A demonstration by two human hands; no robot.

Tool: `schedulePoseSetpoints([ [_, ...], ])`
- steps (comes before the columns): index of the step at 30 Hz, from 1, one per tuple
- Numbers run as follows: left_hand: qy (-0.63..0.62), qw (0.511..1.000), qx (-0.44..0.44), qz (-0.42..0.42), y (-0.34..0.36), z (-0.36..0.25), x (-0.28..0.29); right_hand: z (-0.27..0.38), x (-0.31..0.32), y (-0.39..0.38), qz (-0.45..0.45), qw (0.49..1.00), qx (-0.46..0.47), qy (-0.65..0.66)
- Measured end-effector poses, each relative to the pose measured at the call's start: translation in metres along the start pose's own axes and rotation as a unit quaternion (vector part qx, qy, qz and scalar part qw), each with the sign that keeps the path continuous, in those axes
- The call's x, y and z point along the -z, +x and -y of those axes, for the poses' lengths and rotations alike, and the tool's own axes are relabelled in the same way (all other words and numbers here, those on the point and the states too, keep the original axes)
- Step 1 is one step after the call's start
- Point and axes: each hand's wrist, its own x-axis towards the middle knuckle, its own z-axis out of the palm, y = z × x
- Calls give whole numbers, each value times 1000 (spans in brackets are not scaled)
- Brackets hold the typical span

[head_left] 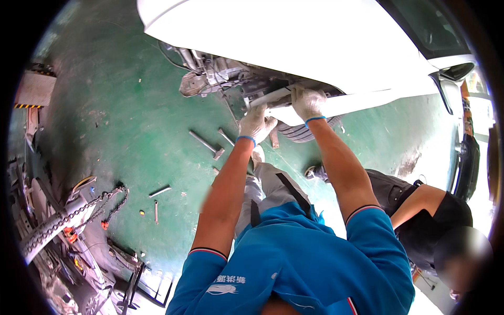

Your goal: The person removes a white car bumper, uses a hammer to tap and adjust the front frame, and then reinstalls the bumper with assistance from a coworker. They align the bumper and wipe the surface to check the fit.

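Observation:
My left hand (256,125), in a white knit glove with a blue cuff, is closed on the front end of a white fender panel (284,113) of a car. To its right, my right hand (308,104), gloved alike, curls its fingers over the upper edge of the same panel. The fingertips of both hands are partly hidden. Above them spreads the car's white bodywork (273,37). Exposed metal parts and hoses (215,73) show at the car's front, left of my hands. Below the panel, a tyre (299,133) is partly visible.
A hammer (207,145) lies on the green floor (142,115) near my feet, with another tool handle (226,136) beside it. A person in dark clothes (388,189) is close on my right. At left are a chain (105,197) and piled metal parts (44,210).

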Motion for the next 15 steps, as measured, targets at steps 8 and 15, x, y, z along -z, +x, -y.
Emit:
schedulePoseSetpoints([
  [8, -101, 988, 20, 112, 38, -2, -14, 6, 17, 20, 289, 948, -128, 43],
  [15, -92, 994, 41, 31, 31, -4, -23, 8, 6, 19, 201, 971, -112, 62],
])
